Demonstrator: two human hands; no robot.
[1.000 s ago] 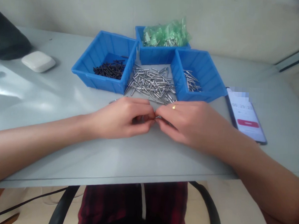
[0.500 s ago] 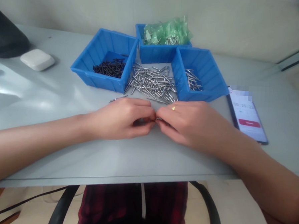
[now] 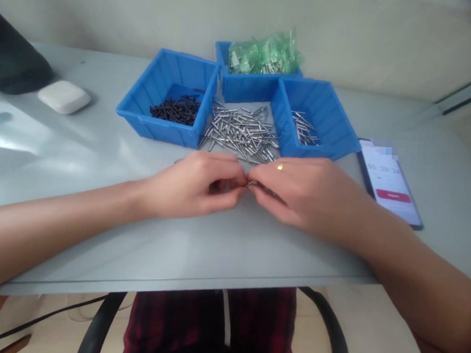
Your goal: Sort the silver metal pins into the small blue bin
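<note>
My left hand [image 3: 207, 183] and my right hand [image 3: 298, 187] meet fingertip to fingertip over the table, both in a pinch. A tiny silver piece [image 3: 251, 183] shows at the right fingertips; the left fingertips touch the same spot, but what they grip is too small to make out. Just beyond my hands lies a pile of silver metal pins [image 3: 241, 129]. Dark screws or pins [image 3: 178, 109] fill part of the left blue bin [image 3: 159, 125]. More silver pins [image 3: 303, 128] are in the right blue bin [image 3: 331, 115].
A third blue bin [image 3: 250, 87] at the back holds a green plastic bag [image 3: 265, 54] with metal parts. On the right lies a phone [image 3: 391, 184] with a lit screen. A white case [image 3: 64, 97] and a dark object [image 3: 16, 59] stand at the left. The table edge [image 3: 182, 283] runs below my arms.
My joined fingertips have shifted very slightly to the right. The bins and white case appear slightly lower and further right in the view. Both hands keep their pinch.
</note>
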